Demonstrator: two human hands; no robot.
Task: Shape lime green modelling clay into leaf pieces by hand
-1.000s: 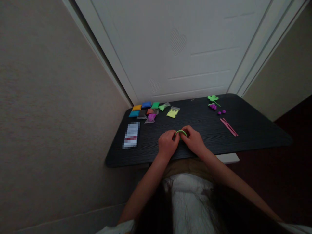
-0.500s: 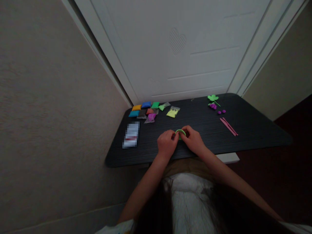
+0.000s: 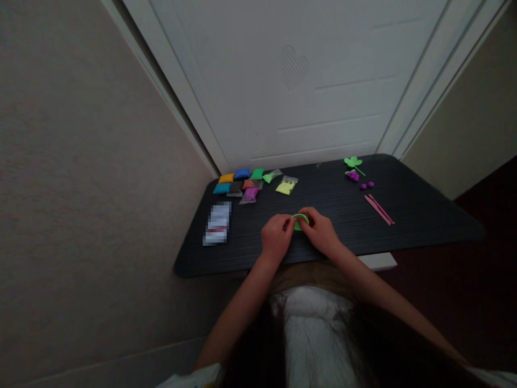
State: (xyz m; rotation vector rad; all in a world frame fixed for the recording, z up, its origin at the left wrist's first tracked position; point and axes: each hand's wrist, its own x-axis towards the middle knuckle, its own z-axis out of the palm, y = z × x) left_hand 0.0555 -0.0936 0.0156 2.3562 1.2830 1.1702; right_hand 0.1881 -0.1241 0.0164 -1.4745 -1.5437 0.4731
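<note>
A light green, round, thin-rimmed piece of modelling clay [image 3: 299, 225] is held between both hands just above the near middle of the table. My left hand [image 3: 277, 231] pinches its left side with thumb and fingertips. On the right edge, my right hand [image 3: 320, 230] is closed, thumb pressed toward the inside and fingers behind. The fingers hide much of the piece's sides. Its hollow faces up toward me.
Several small bags of coloured clay [image 3: 242, 173] lie at the back left, with a yellow bag [image 3: 286, 186] beside them. A blurred rectangular phone-like object [image 3: 218, 223] is at left. Pink modelling tools [image 3: 378, 209], purple balls [image 3: 363, 186], a purple cluster [image 3: 353, 176] and a green clover shape [image 3: 353, 161] sit at right.
The green clay piece has tilted slightly between my fingers, so more of its inner surface shows. Both hands have stayed nearly in place.
</note>
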